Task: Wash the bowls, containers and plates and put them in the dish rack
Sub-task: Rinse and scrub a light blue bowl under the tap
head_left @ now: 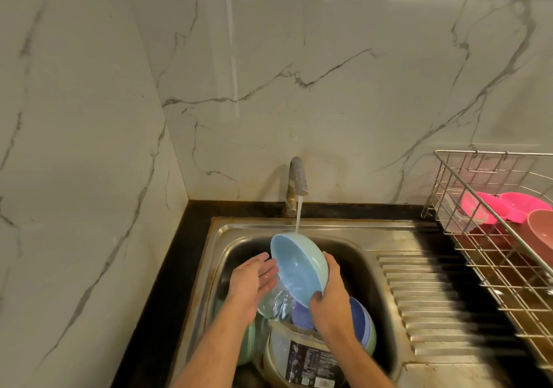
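Right hand (330,294) fingers clamp the tilted bowl (297,266) under the tap (296,178); left hand (254,277) fingers apart beside it. Advisable: rotate bowl, rinse fully.

Worn on the head, looked forward and down, close over the sink (371,271), toward the marble wall (299,73).

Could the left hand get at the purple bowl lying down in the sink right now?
Probably yes. The left hand is open and empty; the purple bowl lies just below it, partly under the tilted blue bowl and pouring water.
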